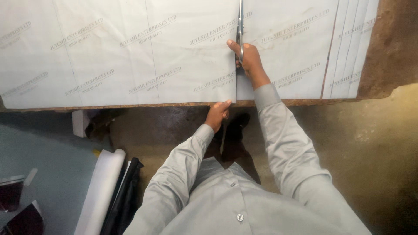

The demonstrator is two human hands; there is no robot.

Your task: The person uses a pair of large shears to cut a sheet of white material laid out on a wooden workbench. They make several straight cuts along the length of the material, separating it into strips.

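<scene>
A large white printed sheet (130,56) covers a brown worktable (387,48). My right hand (248,58) grips metal scissors (240,26) whose blades point away from me along a straight cut in the sheet. The cut runs from the table's near edge up to the scissors. My left hand (217,115) pinches the sheet's cut corner at the near table edge, just left of the slit. Both grey sleeves reach forward from my body.
A white roll (102,187) and dark rolls (126,196) lean at the lower left on the floor. A white block (80,122) sits under the table edge. Dark flat items (17,209) lie at the far left. Bare table shows at the right.
</scene>
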